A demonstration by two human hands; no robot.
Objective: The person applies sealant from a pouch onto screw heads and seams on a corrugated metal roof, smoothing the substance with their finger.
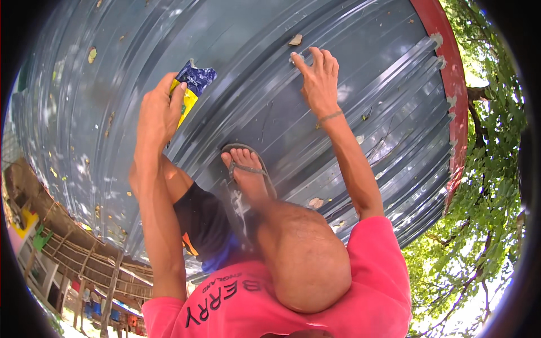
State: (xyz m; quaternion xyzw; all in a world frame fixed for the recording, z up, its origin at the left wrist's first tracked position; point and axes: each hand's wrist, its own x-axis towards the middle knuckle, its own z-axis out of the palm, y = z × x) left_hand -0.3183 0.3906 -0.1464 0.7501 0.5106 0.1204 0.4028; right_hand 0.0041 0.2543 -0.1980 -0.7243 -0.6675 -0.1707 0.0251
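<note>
Left hand (160, 110) grips a packet (195, 80), whose slant beyond the fingertips (182, 88) could spill any contents; right hand (319, 80) spreads loosely.

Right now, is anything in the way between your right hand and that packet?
Nothing visible blocks the right hand from the packet in the left hand; only ridged metal roof shows between them. The sandalled foot sits lower in the picture.

The left hand (159, 112) hides part of the blue-and-yellow packet (198, 79). The pale bit (300, 57) by the right hand (321, 81) is too small to identify. The shin (269, 208) blurs; the lower edge crops the pink shirt (372, 281).
</note>
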